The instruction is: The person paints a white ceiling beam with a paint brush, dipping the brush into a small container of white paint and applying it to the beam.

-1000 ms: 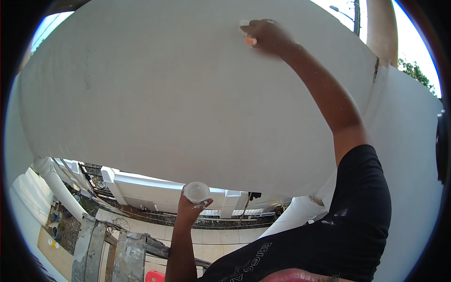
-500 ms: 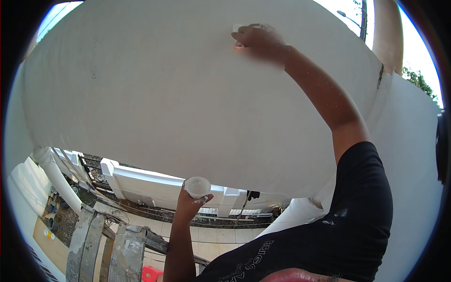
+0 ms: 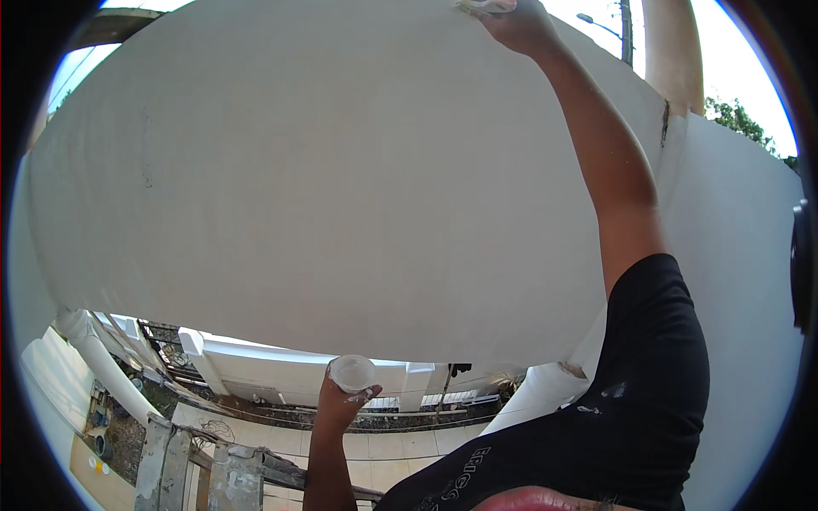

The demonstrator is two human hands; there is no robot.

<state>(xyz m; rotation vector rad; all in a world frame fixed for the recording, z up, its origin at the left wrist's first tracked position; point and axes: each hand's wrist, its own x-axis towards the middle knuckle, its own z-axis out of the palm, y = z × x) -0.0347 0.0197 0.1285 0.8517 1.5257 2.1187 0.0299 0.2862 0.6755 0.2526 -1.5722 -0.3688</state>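
A broad pale wall panel [image 3: 341, 187] fills most of the view. At its top edge my right hand [image 3: 518, 25], arm stretched up, is closed around a small whitish object [image 3: 487, 6], too small to identify, against the surface. Low in front of the panel's bottom edge, my left hand [image 3: 342, 402] is wrapped round a white round cup [image 3: 352, 373]. White smears mark the fingers of my left hand. The cup's opening faces me, and what it contains is hard to make out.
A worn, paint-spattered wooden frame [image 3: 234, 477] stands at the lower left. Beyond the panel's lower edge are a white boundary wall [image 3: 281, 362] and a tiled floor [image 3: 366, 444]. White columns [image 3: 106, 362] flank the panel; a pole [image 3: 626, 34] rises outside.
My right hand has moved up the panel to its top edge with the small object. The view has tilted upward, and my left hand with the cup appears slightly lower.
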